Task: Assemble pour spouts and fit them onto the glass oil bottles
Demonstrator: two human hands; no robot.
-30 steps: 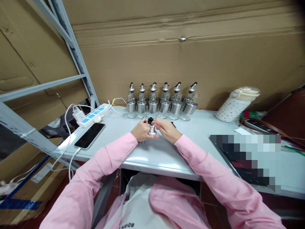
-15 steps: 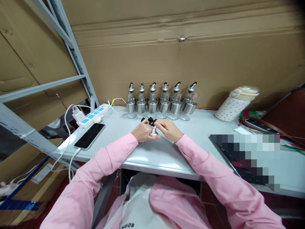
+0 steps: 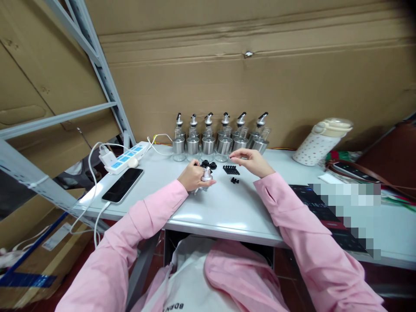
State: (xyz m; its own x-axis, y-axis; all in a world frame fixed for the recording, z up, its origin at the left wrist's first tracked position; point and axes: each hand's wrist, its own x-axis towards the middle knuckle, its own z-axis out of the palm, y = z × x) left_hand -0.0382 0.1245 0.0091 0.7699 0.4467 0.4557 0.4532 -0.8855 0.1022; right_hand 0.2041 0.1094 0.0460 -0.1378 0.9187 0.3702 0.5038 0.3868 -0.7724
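Observation:
My left hand (image 3: 191, 177) is closed around a silver pourer top (image 3: 207, 174) at the middle of the table, its wide end tilted up. More silver parts (image 3: 200, 189) show just below that hand, partly hidden. Just beyond it lie black round stoppers (image 3: 208, 164). My right hand (image 3: 251, 161) hovers to the right, thumb and fingertips pinched together; whatever they hold is too small to make out. Under those fingertips is a row of black levers (image 3: 231, 170), with a few small black pieces (image 3: 234, 180) nearer me.
Glass-and-steel bottles (image 3: 208, 145) stand in rows at the back, the rear ones with pourers on. To the left are a power strip (image 3: 128, 157) and a phone (image 3: 122, 185). A spotted flask (image 3: 316, 143) and a dark tablet (image 3: 320, 208) are on the right.
My right hand has moved away from the left hand, up and to the right, uncovering the black levers and pieces. The left hand keeps the pourer top, slightly turned.

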